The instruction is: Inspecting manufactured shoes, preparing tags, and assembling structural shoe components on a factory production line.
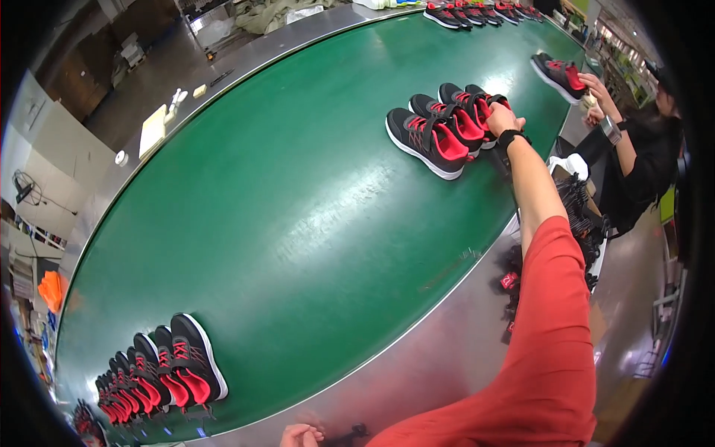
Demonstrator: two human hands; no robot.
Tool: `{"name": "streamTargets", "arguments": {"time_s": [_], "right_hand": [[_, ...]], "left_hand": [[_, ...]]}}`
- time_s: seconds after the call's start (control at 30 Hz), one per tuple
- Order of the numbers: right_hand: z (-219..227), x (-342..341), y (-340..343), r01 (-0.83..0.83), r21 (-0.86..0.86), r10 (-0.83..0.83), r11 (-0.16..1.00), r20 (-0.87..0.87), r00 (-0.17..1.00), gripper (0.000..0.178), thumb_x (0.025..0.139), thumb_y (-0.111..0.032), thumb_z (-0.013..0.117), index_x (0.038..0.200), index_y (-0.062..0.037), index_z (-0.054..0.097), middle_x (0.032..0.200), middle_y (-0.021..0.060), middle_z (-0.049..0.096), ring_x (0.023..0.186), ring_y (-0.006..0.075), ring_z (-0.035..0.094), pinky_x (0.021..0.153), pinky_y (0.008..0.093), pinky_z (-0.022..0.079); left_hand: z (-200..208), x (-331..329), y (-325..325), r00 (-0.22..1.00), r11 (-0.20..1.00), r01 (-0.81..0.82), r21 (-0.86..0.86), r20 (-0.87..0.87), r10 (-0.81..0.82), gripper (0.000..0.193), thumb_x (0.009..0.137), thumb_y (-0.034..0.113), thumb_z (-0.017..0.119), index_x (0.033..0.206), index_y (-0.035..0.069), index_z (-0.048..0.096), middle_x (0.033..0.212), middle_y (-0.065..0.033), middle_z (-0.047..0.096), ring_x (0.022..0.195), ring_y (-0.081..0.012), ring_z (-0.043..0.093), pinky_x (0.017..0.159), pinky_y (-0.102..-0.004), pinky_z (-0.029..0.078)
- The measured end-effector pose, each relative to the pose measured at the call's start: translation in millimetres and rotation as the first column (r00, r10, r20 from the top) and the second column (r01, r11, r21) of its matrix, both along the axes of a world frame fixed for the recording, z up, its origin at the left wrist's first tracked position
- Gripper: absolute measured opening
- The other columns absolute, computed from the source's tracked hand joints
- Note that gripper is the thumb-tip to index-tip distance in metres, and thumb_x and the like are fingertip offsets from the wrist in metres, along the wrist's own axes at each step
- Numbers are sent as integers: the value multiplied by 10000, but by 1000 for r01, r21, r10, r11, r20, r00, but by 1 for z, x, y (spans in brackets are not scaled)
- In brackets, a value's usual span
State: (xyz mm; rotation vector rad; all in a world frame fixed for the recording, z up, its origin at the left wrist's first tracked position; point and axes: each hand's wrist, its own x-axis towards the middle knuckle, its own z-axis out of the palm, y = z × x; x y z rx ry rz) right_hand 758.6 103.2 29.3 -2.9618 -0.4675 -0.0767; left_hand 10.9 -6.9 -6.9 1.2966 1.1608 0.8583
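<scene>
My right hand (504,120) reaches across the green table, closed on the heel collar of a black sneaker (474,89) with red lining. That sneaker belongs to a small row of matching ones. The nearest sneaker (428,142) in the row shows its white sole and red laces, toe pointing up and left. Low in the picture, my left hand (302,435) is cut off by the lower edge, with its fingers curled and slightly blurred. A small dark thing (359,431) lies beside it, too unclear to name.
A long row of black and red sneakers (195,357) stands at the near left of the green table (298,223). Another row (447,15) is at the far end. At right, a co-worker's hands (598,93) hold a sneaker (557,77). Black items (577,201) sit beside my right arm.
</scene>
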Motion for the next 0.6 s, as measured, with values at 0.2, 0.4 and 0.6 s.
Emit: {"name": "streamTargets", "arguments": {"time_s": [0.2, 0.4, 0.6], "right_hand": [[-4, -17, -7, -464, 75, 465, 883, 4, 885, 146, 713, -74, 606, 858, -78, 615, 886, 173, 657, 888, 349, 632, 746, 415, 491], [-8, -163, 21, -608, 249, 633, 754, -27, 774, 155, 690, -61, 636, 828, -32, 574, 789, 186, 639, 806, 360, 627, 711, 426, 486], [-6, -323, 35, -724, 249, 760, 643, -95, 643, 174, 732, -100, 599, 883, -23, 562, 876, 200, 619, 901, 389, 595, 775, 471, 468]], "left_hand": [[0, 7, 5, 998, 998, 49, 40, 26, -50, 186, 873, -136, 467, 973, -3, 550, 850, -77, 580, 675, -116, 555, 631, -238, 488], [-8, 3, 10, 991, 998, 51, 25, 120, -53, 141, 871, -119, 463, 914, -16, 549, 804, -85, 562, 628, -122, 557, 575, -263, 498], [-15, 3, 10, 990, 1000, 12, 5, 137, -12, 129, 862, -109, 484, 901, -28, 577, 830, -74, 588, 683, -115, 605, 612, -254, 521]]}}
